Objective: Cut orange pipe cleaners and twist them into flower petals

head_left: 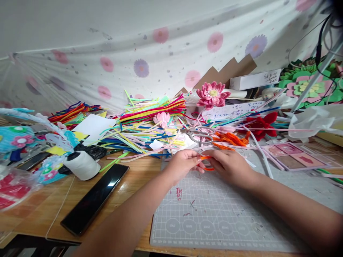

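Note:
Over the back part of the grey cutting mat [198, 217], my left hand [184, 164] pinches one side of a bent orange pipe cleaner [209, 169]. Closed on its other side is my right hand [227, 166], whose fingers partly hide the piece. The two hands nearly touch. Just behind them lie scissors [199, 135] with grey handles and a bundle of fuzzy orange stems [232, 139]. A red fuzzy flower [261, 125] rests farther right.
A black phone [95, 200] and a white thread spool [82, 165] are on the wooden table at left. Piles of coloured pipe cleaners [152, 110] spread behind. A pink flower [213, 93] stands at the back; a palette [293, 156] lies at right.

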{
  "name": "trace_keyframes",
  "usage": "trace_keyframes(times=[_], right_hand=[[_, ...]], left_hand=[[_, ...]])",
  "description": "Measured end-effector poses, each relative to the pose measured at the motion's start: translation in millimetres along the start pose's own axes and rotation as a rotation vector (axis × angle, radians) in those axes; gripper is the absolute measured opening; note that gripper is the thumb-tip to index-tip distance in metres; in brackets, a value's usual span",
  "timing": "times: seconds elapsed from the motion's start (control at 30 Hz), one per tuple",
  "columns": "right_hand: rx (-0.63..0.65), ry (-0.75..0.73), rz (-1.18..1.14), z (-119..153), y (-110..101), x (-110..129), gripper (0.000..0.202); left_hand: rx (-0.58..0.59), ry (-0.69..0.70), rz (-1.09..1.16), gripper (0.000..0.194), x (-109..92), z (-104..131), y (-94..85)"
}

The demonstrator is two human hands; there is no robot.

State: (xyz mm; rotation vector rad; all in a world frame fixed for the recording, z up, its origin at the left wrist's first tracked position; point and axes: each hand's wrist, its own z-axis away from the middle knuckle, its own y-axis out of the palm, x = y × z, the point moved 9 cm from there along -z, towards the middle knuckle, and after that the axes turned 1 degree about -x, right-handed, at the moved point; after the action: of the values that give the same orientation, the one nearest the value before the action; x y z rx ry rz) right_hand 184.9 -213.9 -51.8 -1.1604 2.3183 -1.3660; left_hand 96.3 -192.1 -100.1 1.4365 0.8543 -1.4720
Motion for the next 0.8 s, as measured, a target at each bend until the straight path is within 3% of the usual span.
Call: trace_keyframes(times=[0.2, 0.47, 0.8], right_hand=[[-0.062, 0.113, -0.037, 1.0, -5.9, -7.8, 0.012], [-0.03, 0.134, -0.242, -1.3, -2.8, -6.2, 0.01], [-0.083, 0.22, -0.339, -1.8, -3.5, -9.3, 0.013]], left_hand=[[-0.04, 0.046, 0.021, 0.015, -7.7, 2.6, -0.8], [-0.084, 0.135, -0.045, 0.005, -16.0, 4.0, -1.2], [-0.069, 0.155, -0.096, 0.012, -14.1, 6.2, 6.3]])
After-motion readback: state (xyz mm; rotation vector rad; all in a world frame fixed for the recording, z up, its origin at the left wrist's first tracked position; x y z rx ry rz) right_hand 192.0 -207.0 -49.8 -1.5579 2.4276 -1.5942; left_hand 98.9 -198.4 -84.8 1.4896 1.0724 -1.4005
